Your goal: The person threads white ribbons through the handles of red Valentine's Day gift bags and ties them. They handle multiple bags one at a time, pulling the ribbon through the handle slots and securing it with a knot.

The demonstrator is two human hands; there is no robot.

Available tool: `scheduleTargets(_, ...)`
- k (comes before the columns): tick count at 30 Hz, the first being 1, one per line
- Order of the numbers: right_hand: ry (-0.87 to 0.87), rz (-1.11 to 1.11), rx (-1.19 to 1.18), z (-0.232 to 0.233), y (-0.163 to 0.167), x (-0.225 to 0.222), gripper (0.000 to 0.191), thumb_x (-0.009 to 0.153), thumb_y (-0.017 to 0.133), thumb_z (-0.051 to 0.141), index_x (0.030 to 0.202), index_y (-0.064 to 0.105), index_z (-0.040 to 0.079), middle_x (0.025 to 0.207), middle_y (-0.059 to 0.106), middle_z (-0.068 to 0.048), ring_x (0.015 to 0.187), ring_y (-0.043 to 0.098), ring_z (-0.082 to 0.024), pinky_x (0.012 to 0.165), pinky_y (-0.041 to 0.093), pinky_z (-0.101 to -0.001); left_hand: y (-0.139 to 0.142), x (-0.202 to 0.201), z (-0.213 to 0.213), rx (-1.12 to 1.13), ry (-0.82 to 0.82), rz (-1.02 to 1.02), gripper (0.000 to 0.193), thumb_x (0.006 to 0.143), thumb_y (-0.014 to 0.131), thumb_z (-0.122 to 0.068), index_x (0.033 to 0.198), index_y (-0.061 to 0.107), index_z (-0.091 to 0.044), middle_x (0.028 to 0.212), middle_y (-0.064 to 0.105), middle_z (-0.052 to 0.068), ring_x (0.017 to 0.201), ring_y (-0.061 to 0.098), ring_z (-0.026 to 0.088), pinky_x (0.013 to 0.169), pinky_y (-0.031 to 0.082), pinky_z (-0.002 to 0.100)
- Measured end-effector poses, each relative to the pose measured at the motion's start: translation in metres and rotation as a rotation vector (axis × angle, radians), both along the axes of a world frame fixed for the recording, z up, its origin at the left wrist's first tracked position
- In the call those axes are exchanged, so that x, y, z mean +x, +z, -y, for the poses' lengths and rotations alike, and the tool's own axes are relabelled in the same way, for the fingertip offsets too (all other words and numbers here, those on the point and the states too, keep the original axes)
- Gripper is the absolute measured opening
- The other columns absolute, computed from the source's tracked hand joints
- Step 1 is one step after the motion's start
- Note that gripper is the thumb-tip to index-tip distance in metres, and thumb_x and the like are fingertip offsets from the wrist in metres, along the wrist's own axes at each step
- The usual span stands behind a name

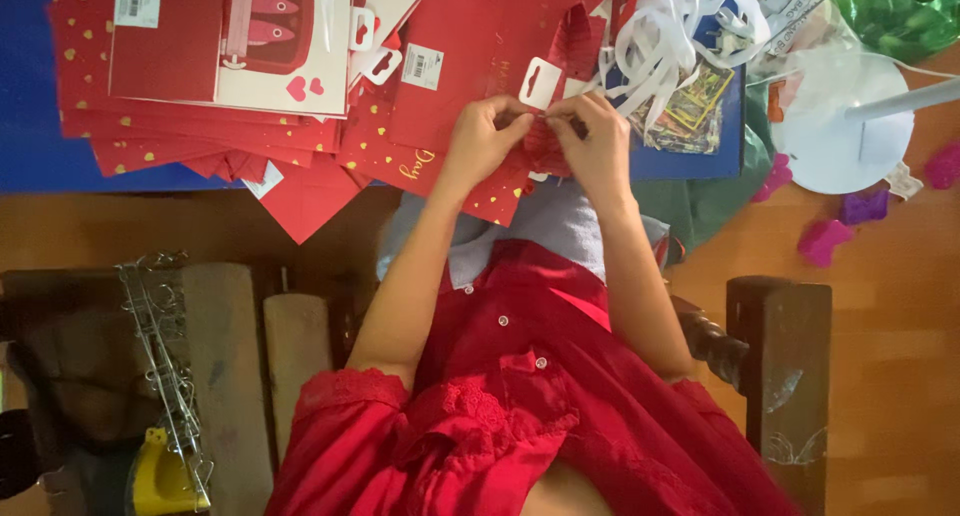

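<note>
Both my hands meet over a pile of red gift bags (440, 126) with gold hearts. My left hand (482, 136) and my right hand (598, 141) pinch the same small red patterned paper bag (548, 148) between their fingertips. A white hang tab (540, 82) sticks up just above the fingers. My red dress fills the lower middle of the view.
Flat red bags (200, 66) lie spread on a blue sheet (30, 156) at top left. A tangle of white ribbon (670, 36) lies at top right, beside a white round stand (835, 136) and pink plastic pieces (825, 241). Wooden furniture (780, 376) and a wire rack (165, 356) flank my body.
</note>
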State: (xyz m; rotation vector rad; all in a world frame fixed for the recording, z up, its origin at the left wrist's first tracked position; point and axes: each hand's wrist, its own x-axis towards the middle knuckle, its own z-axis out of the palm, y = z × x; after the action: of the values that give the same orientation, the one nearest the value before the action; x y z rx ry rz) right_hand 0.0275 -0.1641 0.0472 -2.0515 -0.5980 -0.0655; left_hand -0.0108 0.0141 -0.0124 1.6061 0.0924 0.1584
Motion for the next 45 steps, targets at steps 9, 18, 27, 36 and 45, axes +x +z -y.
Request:
scheduleTargets(9, 0.059, 0.253, -0.107, -0.019, 0.006, -0.027, 0.008, 0.087, 0.075, 0.004, 0.094, 0.072, 0.006, 0.094, 0.067, -0.011, 0.095, 0.064, -0.035, 0.092, 0.05, -0.0434, 0.014, -0.035, -0.01, 0.129, 0.123, -0.135, 0.024, 0.095, 0.071, -0.023, 0.1, 0.077, 0.0, 0.081, 0.077, 0.008, 0.073, 0.069, 0.012, 0.067, 0.053, 0.028)
scheduleTargets(18, 0.024, 0.27, -0.151, -0.022, 0.012, -0.034, 0.01, 0.089, 0.075, 0.006, 0.098, 0.069, 0.005, 0.094, 0.067, -0.011, 0.095, 0.064, -0.036, 0.09, 0.05, -0.0439, 0.02, -0.036, -0.013, 0.169, 0.06, -0.018, 0.025, 0.096, 0.065, -0.019, 0.113, 0.075, -0.003, 0.102, 0.08, 0.01, 0.093, 0.076, 0.014, 0.083, 0.056, 0.029)
scheduleTargets(27, -0.013, 0.159, -0.128, -0.018, 0.003, -0.034, 0.012, 0.091, 0.074, 0.006, 0.101, 0.069, 0.004, 0.099, 0.07, -0.01, 0.097, 0.065, -0.035, 0.089, 0.05, -0.0419, 0.021, -0.032, -0.001, 0.315, 0.119, -0.142, 0.018, 0.096, 0.067, -0.019, 0.106, 0.075, -0.007, 0.097, 0.08, 0.007, 0.09, 0.077, 0.018, 0.079, 0.057, 0.031)
scheduleTargets(36, 0.006, 0.178, -0.105, -0.015, 0.0, -0.03, 0.011, 0.092, 0.074, 0.007, 0.102, 0.07, 0.005, 0.1, 0.07, -0.009, 0.098, 0.066, -0.032, 0.088, 0.051, -0.0412, -0.001, -0.033, 0.007, -0.142, 0.244, 0.008, 0.01, 0.107, 0.057, -0.009, 0.113, 0.06, -0.002, 0.1, 0.073, 0.007, 0.09, 0.069, 0.014, 0.081, 0.055, 0.027)
scheduleTargets(45, 0.043, 0.429, -0.164, -0.021, 0.017, -0.031, 0.012, 0.088, 0.077, 0.007, 0.098, 0.069, 0.007, 0.094, 0.064, -0.009, 0.097, 0.058, -0.033, 0.093, 0.044, -0.0446, 0.004, -0.036, 0.006, -0.496, 0.241, 0.099, 0.012, 0.11, 0.05, -0.008, 0.119, 0.055, -0.002, 0.107, 0.074, 0.013, 0.099, 0.072, 0.018, 0.093, 0.058, 0.032)
